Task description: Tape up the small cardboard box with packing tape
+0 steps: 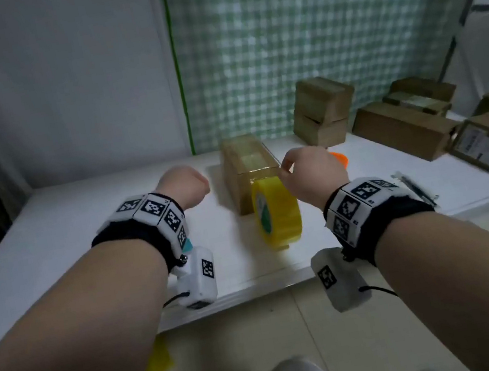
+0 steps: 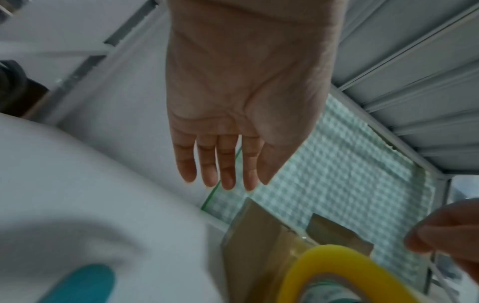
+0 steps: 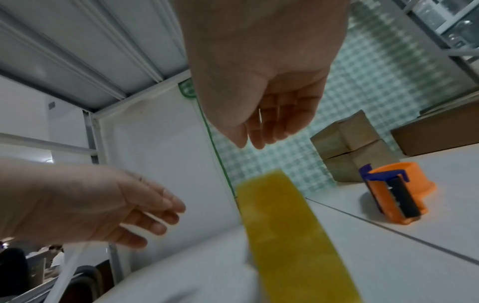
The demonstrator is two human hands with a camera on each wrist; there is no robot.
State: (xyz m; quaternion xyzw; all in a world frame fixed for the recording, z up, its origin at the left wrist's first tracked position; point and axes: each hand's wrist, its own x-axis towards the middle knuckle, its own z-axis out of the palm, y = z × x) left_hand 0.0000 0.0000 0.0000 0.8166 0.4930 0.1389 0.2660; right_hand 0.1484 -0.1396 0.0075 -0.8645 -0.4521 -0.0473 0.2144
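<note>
Yellow tape roll [image 1: 277, 212] upright against box [image 1: 249, 171], between hands, left [image 1: 185, 186] spread, right [image 1: 310, 171] loosely curled, empty

Left part of surface [image 1: 65, 222] bare up to its left edge. Right part obstructed: tape roll [image 1: 278, 212], box [image 1: 247, 172], orange dispenser [image 3: 388, 194], stacked cartons [image 1: 323, 110].
</note>
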